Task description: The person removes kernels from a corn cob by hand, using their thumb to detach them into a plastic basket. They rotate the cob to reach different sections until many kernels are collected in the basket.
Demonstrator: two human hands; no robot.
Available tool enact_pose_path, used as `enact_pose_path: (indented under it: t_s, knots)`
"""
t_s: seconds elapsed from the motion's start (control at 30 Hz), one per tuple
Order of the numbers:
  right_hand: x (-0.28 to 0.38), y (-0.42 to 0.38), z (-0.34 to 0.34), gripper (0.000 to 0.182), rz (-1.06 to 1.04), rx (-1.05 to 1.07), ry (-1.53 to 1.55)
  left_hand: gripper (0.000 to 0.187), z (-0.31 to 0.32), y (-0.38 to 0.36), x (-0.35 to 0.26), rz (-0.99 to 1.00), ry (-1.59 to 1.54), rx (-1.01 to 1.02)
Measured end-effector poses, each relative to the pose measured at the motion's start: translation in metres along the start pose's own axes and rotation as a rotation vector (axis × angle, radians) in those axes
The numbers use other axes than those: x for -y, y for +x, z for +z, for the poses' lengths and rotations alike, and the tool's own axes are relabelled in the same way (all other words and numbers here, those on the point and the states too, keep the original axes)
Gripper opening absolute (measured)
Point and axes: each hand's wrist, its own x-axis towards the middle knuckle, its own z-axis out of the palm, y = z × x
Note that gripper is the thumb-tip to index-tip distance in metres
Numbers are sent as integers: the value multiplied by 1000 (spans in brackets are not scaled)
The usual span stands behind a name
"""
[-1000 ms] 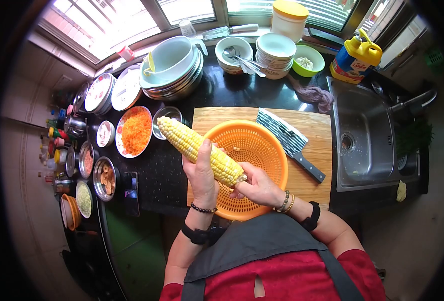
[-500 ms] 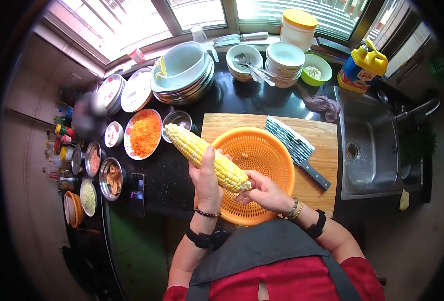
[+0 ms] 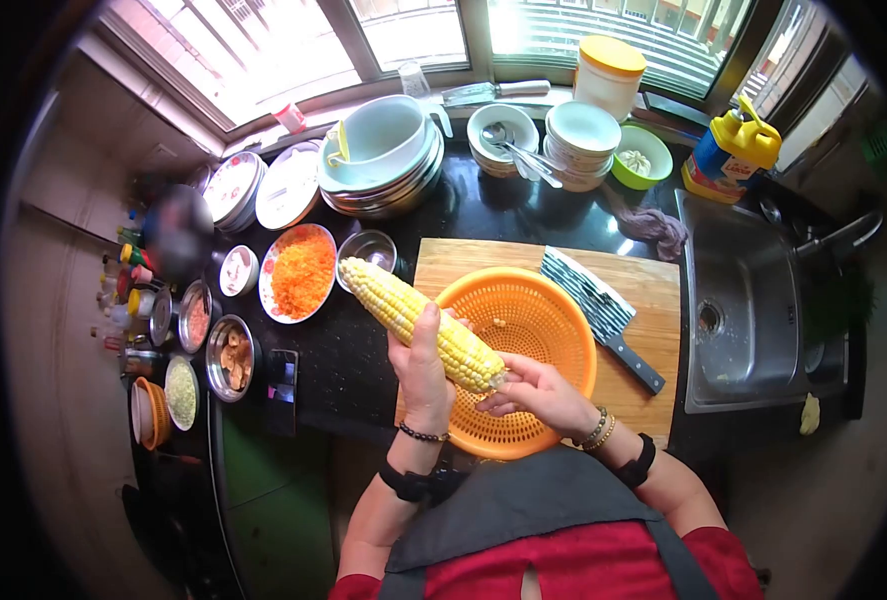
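My left hand (image 3: pixel 426 375) is wrapped around the middle of a yellow corn cob (image 3: pixel 403 305), its thumb along the top. The cob slants from upper left to lower right, with its kernels bare of husk. At the lower, pale stub end, the fingers of my right hand (image 3: pixel 531 388) close on the tip; just what they pinch is partly hidden. Beneath both hands sits an orange plastic colander (image 3: pixel 553 330) with a few loose bits inside. It rests on a wooden cutting board (image 3: pixel 463 252), beside a cleaver (image 3: pixel 603 318) with a dark handle.
To the left stand a plate of shredded carrot (image 3: pixel 301 272), a metal bowl of brown pieces (image 3: pixel 231 358) and a phone (image 3: pixel 282 390). Stacked bowls (image 3: pixel 583 130) line the window side. A steel sink (image 3: pixel 738 300) lies right, near a yellow-and-blue jug (image 3: pixel 731 155).
The whole view has shifted slightly, so things appear a little lower and to the right. Both hands keep their hold on the corn cob, with only slight finger movement at its stub end.
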Motion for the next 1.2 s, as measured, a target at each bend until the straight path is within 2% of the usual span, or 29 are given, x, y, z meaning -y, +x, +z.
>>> enact_pose_path:
  t_s: [0.2,0.6,0.7,0.8,0.9,1.0,1.1,1.2]
  knots:
    - [-6,5,8,46,-86,-66,-26,29,1,-4,1,27,14,14]
    - [-4,2,9,46,-127,-49,-15,30,1,-3,3,8,-20,-6]
    - [-9,6,9,43,-212,-74,-125,31,-1,-1,5,9,1,-1]
    - [-6,5,9,40,-70,-143,-77,31,1,-4,4,-21,10,10]
    - [-9,4,8,36,-126,-139,-108,33,0,-4,3,-40,13,13]
    - [-6,2,7,37,-91,-112,-211,34,-2,-3,3,-68,-7,9]
    - [-14,3,5,37,-194,-137,-228,35,-3,-3,4,-71,6,1]
    - [-16,4,6,36,-192,-126,-164,36,-3,-4,2,-67,13,9]
